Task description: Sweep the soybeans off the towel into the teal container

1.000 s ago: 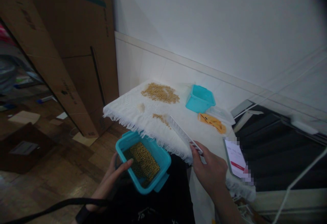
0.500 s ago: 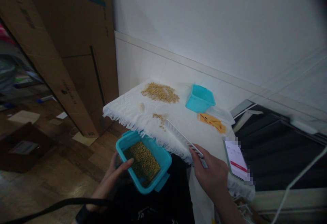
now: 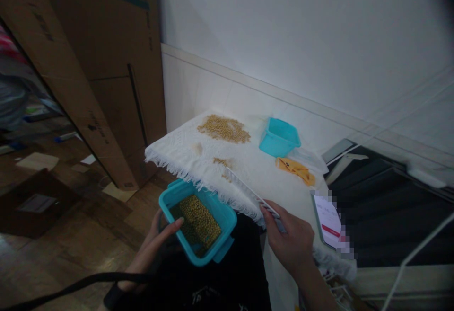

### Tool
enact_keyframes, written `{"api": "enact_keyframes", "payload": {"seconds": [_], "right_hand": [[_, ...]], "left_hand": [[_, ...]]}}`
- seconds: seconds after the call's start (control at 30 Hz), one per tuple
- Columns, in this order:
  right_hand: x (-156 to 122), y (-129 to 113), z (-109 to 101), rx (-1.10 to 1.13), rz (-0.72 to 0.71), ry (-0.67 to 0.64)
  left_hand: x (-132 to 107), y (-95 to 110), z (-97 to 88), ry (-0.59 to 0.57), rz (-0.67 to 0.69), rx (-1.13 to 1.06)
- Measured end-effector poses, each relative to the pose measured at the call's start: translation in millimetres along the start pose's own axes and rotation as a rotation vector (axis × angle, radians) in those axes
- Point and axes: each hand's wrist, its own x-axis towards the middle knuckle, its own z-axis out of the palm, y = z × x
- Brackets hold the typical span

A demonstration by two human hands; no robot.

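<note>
My left hand grips a blue plastic container by its near left rim, thumb over the edge. Dried soybeans cover part of its bottom. The container is just below the fringed edge of a white cloth on the table. In my right hand is a long white slotted plastic strip, its far end lying on the cloth beside a few loose soybeans. Farther back spreads a larger patch of soybeans.
A second blue container stands at the back, with a yellow cloth before it. A phone lies at the table's right side. Tall cardboard stands to the left, and a black strap crosses my left forearm.
The strip's far end has shifted slightly left and toward the cloth's edge, next to the small group of soybeans. My left hand still holds the container in nearly the same place.
</note>
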Motion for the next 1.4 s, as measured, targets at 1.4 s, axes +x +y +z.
{"api": "enact_keyframes", "payload": {"seconds": [1.4], "right_hand": [[9,23,22,-0.002,0.116,0.015]], "left_hand": [[5,0,-3.4,0.045,-0.005,-0.014]]}}
